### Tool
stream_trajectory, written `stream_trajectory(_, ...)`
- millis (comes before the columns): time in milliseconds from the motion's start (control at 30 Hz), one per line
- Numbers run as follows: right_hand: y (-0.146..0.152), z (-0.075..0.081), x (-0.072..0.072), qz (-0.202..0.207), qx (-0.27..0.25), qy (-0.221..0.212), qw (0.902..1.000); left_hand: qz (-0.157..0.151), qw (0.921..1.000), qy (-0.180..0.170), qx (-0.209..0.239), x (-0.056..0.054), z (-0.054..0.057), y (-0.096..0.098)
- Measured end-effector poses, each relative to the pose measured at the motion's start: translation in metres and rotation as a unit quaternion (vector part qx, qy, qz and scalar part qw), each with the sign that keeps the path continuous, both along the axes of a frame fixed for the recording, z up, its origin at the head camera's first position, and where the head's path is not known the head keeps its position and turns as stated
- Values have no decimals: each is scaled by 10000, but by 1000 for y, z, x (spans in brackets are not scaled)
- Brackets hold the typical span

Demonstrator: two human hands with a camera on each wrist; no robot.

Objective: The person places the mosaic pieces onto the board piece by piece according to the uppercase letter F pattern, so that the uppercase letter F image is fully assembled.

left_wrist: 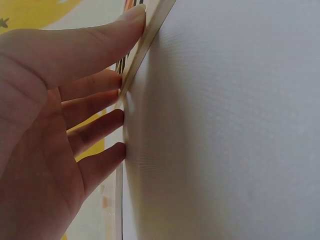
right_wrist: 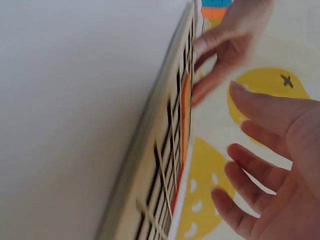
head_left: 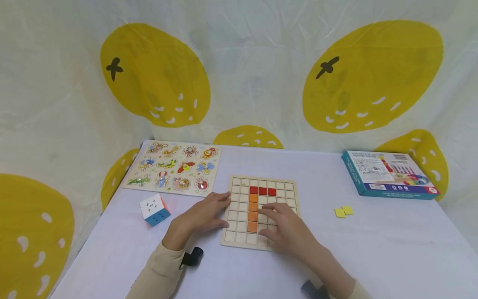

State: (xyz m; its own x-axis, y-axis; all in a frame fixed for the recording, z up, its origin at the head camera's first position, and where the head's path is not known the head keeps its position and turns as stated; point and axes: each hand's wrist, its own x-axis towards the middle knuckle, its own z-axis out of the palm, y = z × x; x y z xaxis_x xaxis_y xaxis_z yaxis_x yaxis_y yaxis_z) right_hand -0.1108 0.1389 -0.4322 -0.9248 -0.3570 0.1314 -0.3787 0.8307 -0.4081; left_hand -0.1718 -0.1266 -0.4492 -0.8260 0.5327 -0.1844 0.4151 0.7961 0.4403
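Observation:
A wooden grid board (head_left: 230, 237) lies flat on the table, divided into small square cells. Red tiles (head_left: 263, 191) form a short row near its top, and several orange tiles (head_left: 252, 206) run down in a column below the leftmost red one. My left hand (head_left: 203, 214) touches the board's left edge with thumb and fingertips; in the left wrist view the thumb (left_wrist: 100, 47) rests on the rim (left_wrist: 145, 45). Over the board's right half hovers my right hand (head_left: 289, 228), fingers loosely bent. The right wrist view shows nothing between its fingers (right_wrist: 255, 167).
Two yellow tiles (head_left: 340, 213) lie to the right of the board. Farther back right is a teal-edged box (head_left: 390, 174). A puzzle cube (head_left: 154, 209) stands left of my left hand, in front of an insect picture puzzle (head_left: 173, 168). A lemon-patterned cloth (head_left: 257, 74) hangs behind.

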Motion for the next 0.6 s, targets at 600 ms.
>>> stream_trajectory(600, 116, 7, -4, -860, 340, -121, 9956, 14, 10000, -75, 26, 2, 2, 1)
